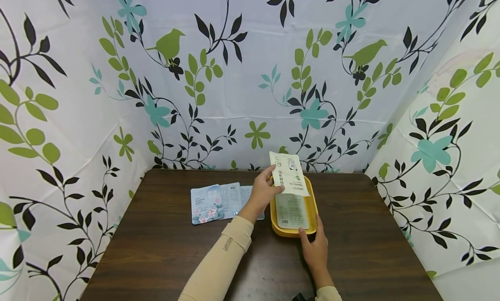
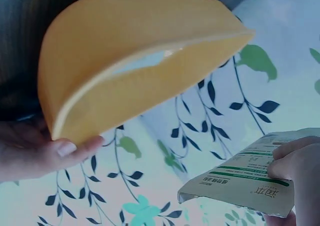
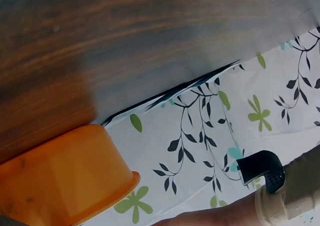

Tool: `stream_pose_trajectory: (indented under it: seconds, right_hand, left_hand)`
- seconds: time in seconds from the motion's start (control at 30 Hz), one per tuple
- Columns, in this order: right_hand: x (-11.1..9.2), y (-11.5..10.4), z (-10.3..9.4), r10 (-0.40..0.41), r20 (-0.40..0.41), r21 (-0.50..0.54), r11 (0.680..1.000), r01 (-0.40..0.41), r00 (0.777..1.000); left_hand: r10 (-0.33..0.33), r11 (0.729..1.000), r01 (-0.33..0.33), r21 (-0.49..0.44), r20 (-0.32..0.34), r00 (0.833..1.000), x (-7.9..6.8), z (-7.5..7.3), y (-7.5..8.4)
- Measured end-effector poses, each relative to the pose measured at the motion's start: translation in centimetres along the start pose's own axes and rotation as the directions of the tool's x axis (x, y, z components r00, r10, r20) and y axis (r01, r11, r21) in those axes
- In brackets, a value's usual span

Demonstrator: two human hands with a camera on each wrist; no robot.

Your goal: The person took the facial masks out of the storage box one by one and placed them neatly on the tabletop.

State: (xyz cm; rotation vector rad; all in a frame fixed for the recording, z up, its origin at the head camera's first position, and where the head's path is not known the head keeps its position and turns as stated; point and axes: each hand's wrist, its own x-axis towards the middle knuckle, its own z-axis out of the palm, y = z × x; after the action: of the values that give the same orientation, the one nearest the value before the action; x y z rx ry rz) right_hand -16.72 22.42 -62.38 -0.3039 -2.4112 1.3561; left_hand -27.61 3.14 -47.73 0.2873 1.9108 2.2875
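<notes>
My left hand [image 1: 263, 190] pinches a pale cream packet [image 1: 291, 175] with green print, raised over the far part of a yellow plastic tub [image 1: 274, 226]. In the left wrist view the same packet [image 2: 240, 181] hangs tilted, apart from the tub. My right hand [image 1: 315, 249] grips the tub's near right corner, thumb at the rim and fingers along the outer side. Inside the tub lies a pale green packet [image 1: 292, 212] with small print and a barcode. The right wrist view shows the tub's outer wall [image 3: 65, 171] and only part of the right hand [image 3: 215, 215].
Left of the tub, several light-blue sachets [image 1: 207, 204] lie overlapping on the dark wooden table [image 1: 164, 249]; the front one has pink flowers. A leaf-patterned cloth [image 1: 242, 88] hangs behind the table and along its sides. A black strap piece [image 3: 262, 168] sits at the right wrist.
</notes>
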Motion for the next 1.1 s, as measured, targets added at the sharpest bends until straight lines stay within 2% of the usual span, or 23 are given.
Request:
stream_pose_trajectory:
  seconds: [0.23, 0.5, 0.83, 1.1]
  right_hand:
    - [0.0, 0.0, 0.0, 0.006, 0.008, -0.003, 1.000, -0.006, 1.000]
    - [-0.1, -0.1, 0.1, 0.014, 0.005, -0.012, 1.000, -0.014, 1.000]
    - [-0.3, 0.1, 0.2, 0.016, 0.008, -0.014, 1.000, -0.016, 1.000]
    - [-0.1, 0.0, 0.1, -0.009, -0.002, -0.002, 1.000, 0.009, 1.000]
  left_hand:
    - [0.028, 0.999, -0.028, -0.028, -0.013, 1.000, -0.2, -1.4, 1.3]
    - [0.026, 0.999, -0.030, -0.045, -0.078, 0.997, -0.1, -3.5, 1.6]
    - [0.016, 0.998, -0.023, -0.061, -0.118, 0.993, -0.9, -5.3, 1.1]
    - [0.036, 0.998, -0.045, -0.047, -0.170, 0.985, -1.7, -7.3, 0.5]
